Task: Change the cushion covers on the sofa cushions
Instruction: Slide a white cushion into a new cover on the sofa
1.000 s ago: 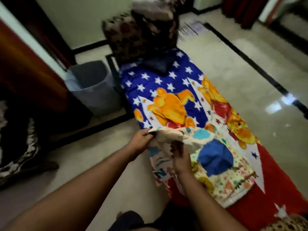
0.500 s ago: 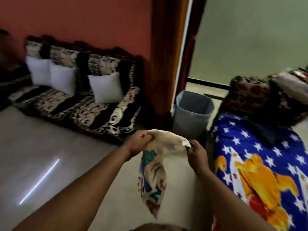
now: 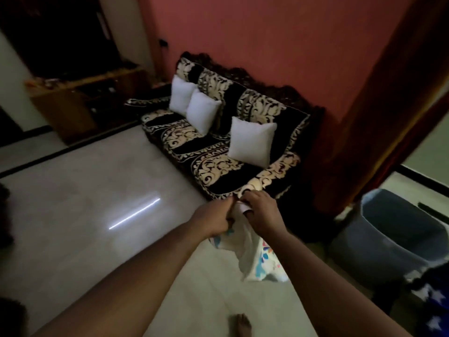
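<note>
A colourful printed cushion cover [image 3: 257,259] hangs in front of me, pale with blue and pink patches. My left hand [image 3: 213,218] and my right hand [image 3: 261,214] both grip its top edge, close together. Ahead stands a low black-and-cream patterned sofa [image 3: 213,152] against the red wall. Three bare white cushions lean on it: one at the back left [image 3: 181,97], one beside it [image 3: 202,111], and one nearer the right end [image 3: 251,141].
A grey bin [image 3: 391,237] stands on the floor at the right. Beside it, at the frame's lower right corner, shows a blue star-printed sheet [image 3: 435,302]. A wooden cabinet [image 3: 80,100] sits at the back left. My bare foot [image 3: 243,325] is on the pale tiled floor.
My view has turned left from the star-printed sheet to the sofa. Both hands lifted the cover off the sheet and came closer together on its top edge.
</note>
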The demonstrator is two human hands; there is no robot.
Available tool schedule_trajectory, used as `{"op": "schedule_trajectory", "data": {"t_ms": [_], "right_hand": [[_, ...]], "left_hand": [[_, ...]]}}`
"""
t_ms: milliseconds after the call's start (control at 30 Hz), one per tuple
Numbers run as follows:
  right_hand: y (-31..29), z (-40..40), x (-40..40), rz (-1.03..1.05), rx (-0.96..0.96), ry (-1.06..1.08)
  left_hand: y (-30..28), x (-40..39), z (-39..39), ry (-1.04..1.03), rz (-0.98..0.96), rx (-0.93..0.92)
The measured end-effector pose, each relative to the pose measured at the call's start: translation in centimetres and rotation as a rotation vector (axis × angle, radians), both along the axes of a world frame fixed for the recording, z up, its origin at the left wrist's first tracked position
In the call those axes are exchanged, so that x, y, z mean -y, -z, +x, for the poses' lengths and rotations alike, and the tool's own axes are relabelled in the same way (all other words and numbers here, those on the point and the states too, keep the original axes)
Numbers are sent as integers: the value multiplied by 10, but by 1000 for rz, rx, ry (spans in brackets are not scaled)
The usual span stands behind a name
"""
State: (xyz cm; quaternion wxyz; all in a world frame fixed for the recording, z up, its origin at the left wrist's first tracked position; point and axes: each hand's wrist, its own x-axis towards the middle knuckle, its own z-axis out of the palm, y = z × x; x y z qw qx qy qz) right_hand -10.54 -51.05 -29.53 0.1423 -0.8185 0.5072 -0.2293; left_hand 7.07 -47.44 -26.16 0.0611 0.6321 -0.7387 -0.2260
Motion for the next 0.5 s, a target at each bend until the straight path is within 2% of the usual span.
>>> {"op": "schedule_trajectory", "data": {"t_ms": [33,133,233,333,433,500], "right_hand": [[6,4,16,-28,-24,-8],[23,8,51,-57,-117,40],[43,16,85,-36,-246,74],[56,32,126,44,-294,145],[54,60,170,126,-278,96],[54,88,194,149,-220,40]], "left_hand": [[2,13,4,-54,-63,37],[0,41,24,-215,-128,-129],[0,66,53,-369,-189,-197],[7,82,89,-503,-232,-252],[18,90,136,-623,-258,-221],[25,94,173,-631,-200,-105]]}}
